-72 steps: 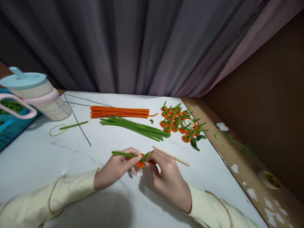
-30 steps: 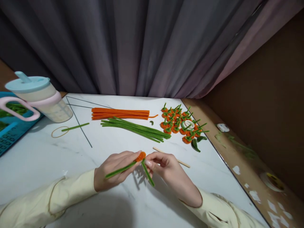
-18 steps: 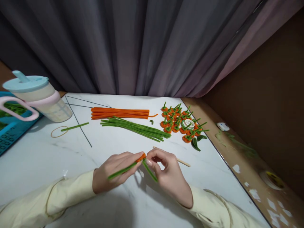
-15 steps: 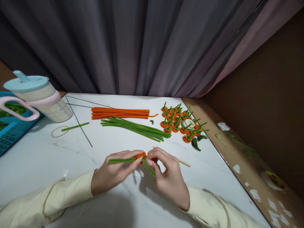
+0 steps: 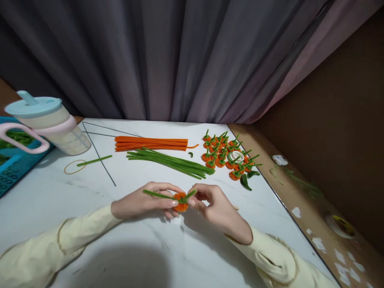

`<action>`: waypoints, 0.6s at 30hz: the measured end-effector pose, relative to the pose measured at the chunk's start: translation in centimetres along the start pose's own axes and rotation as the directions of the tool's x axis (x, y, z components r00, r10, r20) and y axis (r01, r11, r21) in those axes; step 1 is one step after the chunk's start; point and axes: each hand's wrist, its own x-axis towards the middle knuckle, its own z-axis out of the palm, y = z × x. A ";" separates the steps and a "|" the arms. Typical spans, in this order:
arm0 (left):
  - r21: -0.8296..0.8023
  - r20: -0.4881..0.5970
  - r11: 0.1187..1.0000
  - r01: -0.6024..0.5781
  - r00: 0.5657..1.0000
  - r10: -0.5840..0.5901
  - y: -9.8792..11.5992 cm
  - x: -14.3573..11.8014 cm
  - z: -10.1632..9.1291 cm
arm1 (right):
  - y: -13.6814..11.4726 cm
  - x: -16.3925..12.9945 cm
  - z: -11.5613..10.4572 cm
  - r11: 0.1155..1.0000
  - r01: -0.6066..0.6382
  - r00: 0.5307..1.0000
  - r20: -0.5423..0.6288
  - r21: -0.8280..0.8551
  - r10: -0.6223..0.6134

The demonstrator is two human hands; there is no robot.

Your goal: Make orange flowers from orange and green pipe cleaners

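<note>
My left hand [image 5: 150,201] pinches a small orange pipe-cleaner pumpkin [image 5: 181,207] between thumb and fingers, just above the table. Two green pipe-cleaner ends [image 5: 159,195] stick out from its top, one toward the left and one toward the upper right. My right hand [image 5: 211,206] is closed at the pumpkin's right side, thumb and forefinger at the right-hand green end. Finished pumpkins of the same sort [image 5: 220,152] stand grouped at the back right, each with a green stalk. Beyond my hands lie a bundle of orange pipe cleaners [image 5: 151,143] and a bundle of green ones [image 5: 171,162].
A lidded cup [image 5: 57,124] with a pink handle stands at the left beside a blue basket [image 5: 18,168]. A rubber band [image 5: 70,172] and a loose green pipe cleaner [image 5: 96,160] lie nearby. White rings [image 5: 236,156] and dark green leaves [image 5: 246,182] sit by the pumpkins.
The pumpkin has been turned so its top faces me. Its right green end, pointing down before, now points up and right. My right hand has shifted slightly right, covering most of the wooden stick.
</note>
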 end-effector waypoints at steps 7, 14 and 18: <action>-0.133 0.306 0.983 0.124 0.949 -0.078 0.1 1.5 -3.6 | -0.7 0.5 -2.1 0.990 -0.020 0.982 0.182 -0.141 0.046; 0.142 0.297 0.985 0.095 0.946 -0.134 1.0 2.5 0.3 | -0.8 0.8 -2.1 0.916 0.207 0.945 0.312 -0.344 -0.096; 0.076 0.163 0.996 0.044 0.985 -0.056 0.7 2.3 0.7 | -0.2 0.3 -1.9 0.898 0.297 0.953 0.162 -0.325 -0.256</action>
